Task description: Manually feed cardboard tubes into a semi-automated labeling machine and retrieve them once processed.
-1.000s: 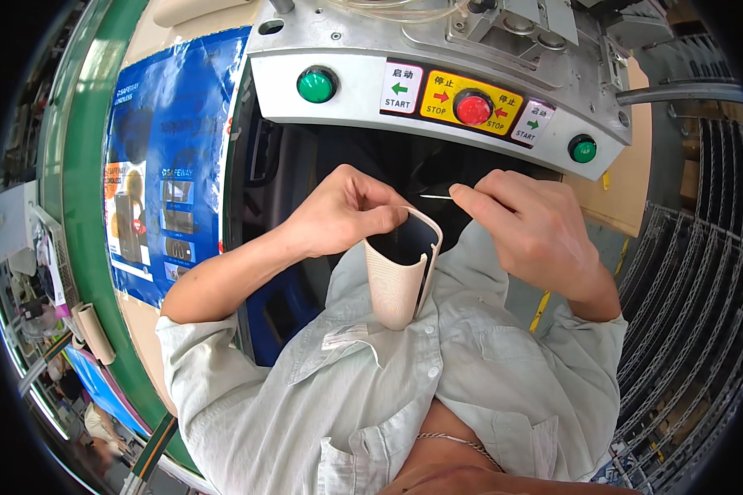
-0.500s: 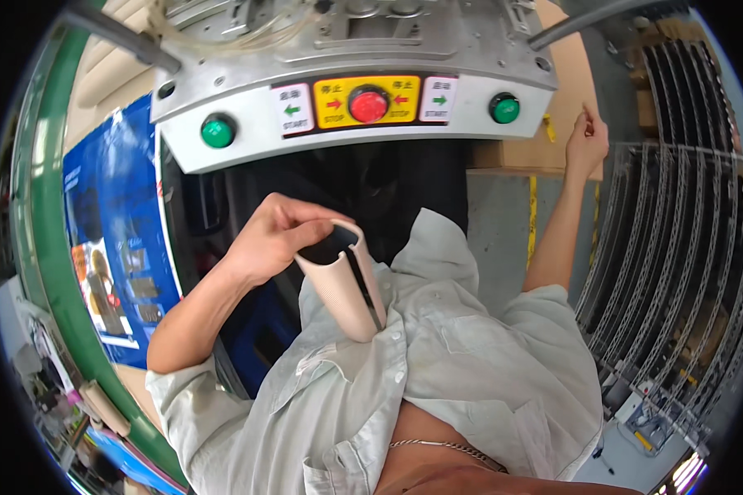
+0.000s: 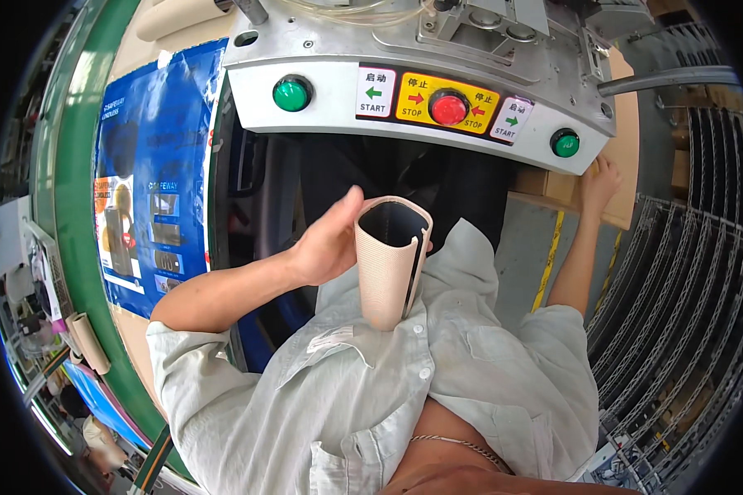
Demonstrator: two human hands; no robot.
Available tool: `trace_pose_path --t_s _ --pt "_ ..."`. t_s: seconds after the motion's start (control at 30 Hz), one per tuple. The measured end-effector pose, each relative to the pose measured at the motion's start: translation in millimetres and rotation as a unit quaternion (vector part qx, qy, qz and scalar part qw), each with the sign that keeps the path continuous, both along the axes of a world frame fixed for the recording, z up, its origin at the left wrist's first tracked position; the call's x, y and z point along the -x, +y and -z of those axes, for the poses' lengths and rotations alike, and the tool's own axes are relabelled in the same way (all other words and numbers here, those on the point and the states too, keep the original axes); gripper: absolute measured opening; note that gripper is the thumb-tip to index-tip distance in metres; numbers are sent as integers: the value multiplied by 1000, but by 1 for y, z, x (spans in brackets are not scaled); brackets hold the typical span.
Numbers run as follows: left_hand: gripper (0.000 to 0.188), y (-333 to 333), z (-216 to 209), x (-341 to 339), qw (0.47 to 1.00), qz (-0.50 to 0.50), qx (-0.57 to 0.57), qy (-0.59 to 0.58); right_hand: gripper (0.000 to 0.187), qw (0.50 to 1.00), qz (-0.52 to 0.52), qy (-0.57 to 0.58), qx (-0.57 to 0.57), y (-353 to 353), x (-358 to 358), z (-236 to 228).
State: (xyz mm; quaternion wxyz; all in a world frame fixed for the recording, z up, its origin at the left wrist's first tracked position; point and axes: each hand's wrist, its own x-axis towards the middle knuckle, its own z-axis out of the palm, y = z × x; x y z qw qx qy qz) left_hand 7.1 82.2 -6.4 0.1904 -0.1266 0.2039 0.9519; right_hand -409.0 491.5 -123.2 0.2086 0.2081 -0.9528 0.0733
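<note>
A beige tube-like casing [image 3: 382,285] stands nearly upright before my shirt, its dark hollow end facing up and a long slit running down its right side. My left hand [image 3: 328,243] holds it from the left, thumb raised beside the rim and fingers passing behind. A fingertip shows at the casing's right edge. My right hand [image 3: 601,186] is at the far right, over brown cardboard below the machine's green button [image 3: 565,143]. Its fingers are curled; whatever may be between them is hidden.
Ahead stands a metal machine with a white front panel [image 3: 322,120], a red button [image 3: 449,107] and another green button [image 3: 292,93]. A blue printed sheet [image 3: 161,165] lies on the left bench. Black wire racks [image 3: 660,280] stand to the right.
My left hand has shifted from the casing's top rim to its side, and the casing is more upright. My right hand is lower, near the cardboard. The view has swung left.
</note>
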Motion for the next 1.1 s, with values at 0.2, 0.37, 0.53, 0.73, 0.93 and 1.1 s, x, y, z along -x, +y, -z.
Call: trace_pose_path --t_s 0.2,0.37,0.53,0.73,0.93,1.1 --pt "76 9 -6 -5 948 6 291 131 30 999 22 -7 -47 6 4 16" --pt "85 0 -24 -4 919 12 378 111 28 988 101 -98 67 -22 -15 -14" --pt "77 -18 -27 7 875 -27 458 155 21 773 33 -152 615 -41 -81 -82" --pt "73 -19 -30 10 848 20 500 177 23 770 -349 -360 394 -194 -211 -194" --pt "71 -21 -33 10 824 15 533 190 19 721 -465 -444 259 -247 -218 -182" --pt "69 -17 -33 4 826 27 535 175 10 742 -472 -420 225 -255 -225 -184"
